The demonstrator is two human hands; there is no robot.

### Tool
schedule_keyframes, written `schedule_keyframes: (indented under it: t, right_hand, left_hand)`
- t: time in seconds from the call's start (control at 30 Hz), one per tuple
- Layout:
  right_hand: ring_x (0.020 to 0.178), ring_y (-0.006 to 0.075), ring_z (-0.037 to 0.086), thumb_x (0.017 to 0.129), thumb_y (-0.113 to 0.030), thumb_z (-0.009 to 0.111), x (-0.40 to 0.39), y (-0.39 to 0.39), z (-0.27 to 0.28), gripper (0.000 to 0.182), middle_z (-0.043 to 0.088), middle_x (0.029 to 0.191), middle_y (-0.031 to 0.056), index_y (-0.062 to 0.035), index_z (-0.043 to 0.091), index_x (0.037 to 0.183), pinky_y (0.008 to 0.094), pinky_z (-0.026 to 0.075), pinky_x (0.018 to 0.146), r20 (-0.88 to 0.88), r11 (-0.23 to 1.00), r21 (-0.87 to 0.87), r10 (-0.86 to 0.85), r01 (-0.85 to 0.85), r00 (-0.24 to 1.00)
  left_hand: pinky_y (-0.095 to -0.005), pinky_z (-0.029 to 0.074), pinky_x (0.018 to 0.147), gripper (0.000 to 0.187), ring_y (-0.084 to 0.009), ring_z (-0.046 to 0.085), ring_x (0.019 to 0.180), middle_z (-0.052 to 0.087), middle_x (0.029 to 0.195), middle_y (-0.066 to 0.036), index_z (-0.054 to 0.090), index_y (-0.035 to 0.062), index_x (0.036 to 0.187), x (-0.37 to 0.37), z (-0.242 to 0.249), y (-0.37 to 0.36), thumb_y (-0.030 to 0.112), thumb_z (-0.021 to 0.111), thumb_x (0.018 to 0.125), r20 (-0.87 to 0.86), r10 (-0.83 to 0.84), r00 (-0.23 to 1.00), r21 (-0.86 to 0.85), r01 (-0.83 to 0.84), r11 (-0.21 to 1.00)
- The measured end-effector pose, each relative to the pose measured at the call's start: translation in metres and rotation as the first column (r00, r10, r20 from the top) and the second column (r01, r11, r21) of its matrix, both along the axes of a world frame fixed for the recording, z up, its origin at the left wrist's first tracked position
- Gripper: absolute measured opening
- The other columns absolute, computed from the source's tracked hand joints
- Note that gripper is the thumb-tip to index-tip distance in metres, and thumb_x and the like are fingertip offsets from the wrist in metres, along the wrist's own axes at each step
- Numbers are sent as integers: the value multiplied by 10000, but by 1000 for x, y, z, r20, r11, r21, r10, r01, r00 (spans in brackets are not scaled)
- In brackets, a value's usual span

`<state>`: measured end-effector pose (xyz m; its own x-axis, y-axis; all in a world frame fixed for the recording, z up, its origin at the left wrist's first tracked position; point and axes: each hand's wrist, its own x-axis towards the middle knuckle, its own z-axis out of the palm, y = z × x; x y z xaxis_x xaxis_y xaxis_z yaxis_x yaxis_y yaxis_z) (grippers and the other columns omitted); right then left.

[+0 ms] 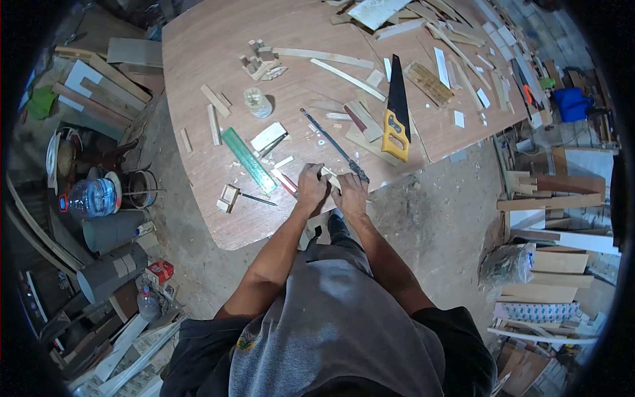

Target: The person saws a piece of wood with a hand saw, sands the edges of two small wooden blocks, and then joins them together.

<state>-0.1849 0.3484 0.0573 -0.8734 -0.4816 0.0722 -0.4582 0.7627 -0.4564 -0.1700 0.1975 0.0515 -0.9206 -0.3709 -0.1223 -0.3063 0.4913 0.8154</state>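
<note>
My left hand (311, 188) and my right hand (351, 196) are close together at the near edge of the table. Between them a small light wood strip (329, 173) is gripped, its lower part covered by the fingers. Just beyond my right hand lies a thin dark saw-like blade (331, 140) with a wrapped handle end. To the left of my left hand are a reddish-edged wood strip (286, 182), a green ruler (249, 160), a dark pencil or pen (258, 199) and a small wooden frame piece (228, 198).
On the wooden table (198, 53) lie a handsaw (397, 109) with a yellow handle, a glass jar (258, 103), a white block (268, 136) and several wood offcuts. Scrap wood (552, 202) is stacked at right. A large water bottle (92, 197) stands at left.
</note>
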Motion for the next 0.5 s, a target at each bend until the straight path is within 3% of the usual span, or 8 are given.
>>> schedule_keyframes:
  t: [0.3,0.37,0.5]
  right_hand:
    - [1039,303,574,775,-82,689,2,19,-7,345,619,1058,125,-43,617,1110,443,373,922,112,974,-208,-63,85,992]
    - [985,351,607,792,-35,694,1,18,-5,277,642,1017,158,-38,643,1065,447,443,869,117,952,-291,-60,92,991]
    - [982,375,603,791,-8,680,0,14,-8,250,641,1012,174,-8,649,1040,442,467,859,105,943,-314,-78,107,991]
  left_hand:
    - [-380,522,837,357,-348,661,918,666,1030,-215,715,-16,1052,0,-4,3,141,798,741,43,104,994,35,-106,994]
    - [-378,526,824,357,-342,667,898,671,1022,-218,720,-22,1038,0,-6,0,149,804,736,38,124,992,27,-125,992]
    - [-376,531,806,350,-337,674,865,677,981,-223,730,-33,999,-1,-12,-3,164,818,723,37,124,992,58,-126,990]
